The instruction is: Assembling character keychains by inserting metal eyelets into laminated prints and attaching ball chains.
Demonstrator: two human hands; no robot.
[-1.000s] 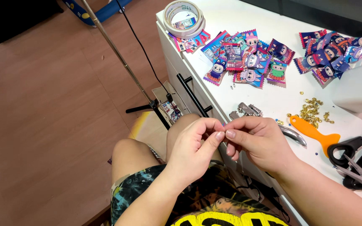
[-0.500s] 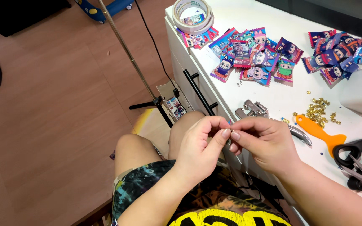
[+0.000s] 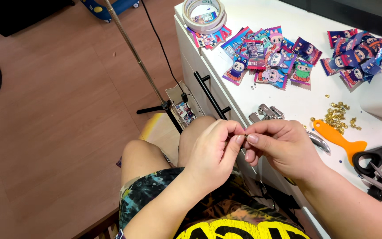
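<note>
My left hand (image 3: 213, 152) and my right hand (image 3: 281, 146) meet fingertip to fingertip over my lap, just off the front edge of the white table (image 3: 297, 104). Between the pinched fingers sits a tiny gold-coloured piece (image 3: 245, 135); most of it is hidden, and it looks like the loose gold bits (image 3: 339, 116) piled on the table. A metal punch tool with an orange handle (image 3: 337, 139) lies right behind my right hand.
Colourful cartoon sachets (image 3: 270, 57) are spread across the table, more at the far right (image 3: 359, 55). Tape rolls (image 3: 204, 11) sit at the back corner, black scissors (image 3: 381, 170) at the right edge. A tripod stand (image 3: 155, 95) and cable stand on the wooden floor at the left.
Both hands stay pinched together with small finger shifts. The view has drifted slightly, so the table sits a little lower and further right.
</note>
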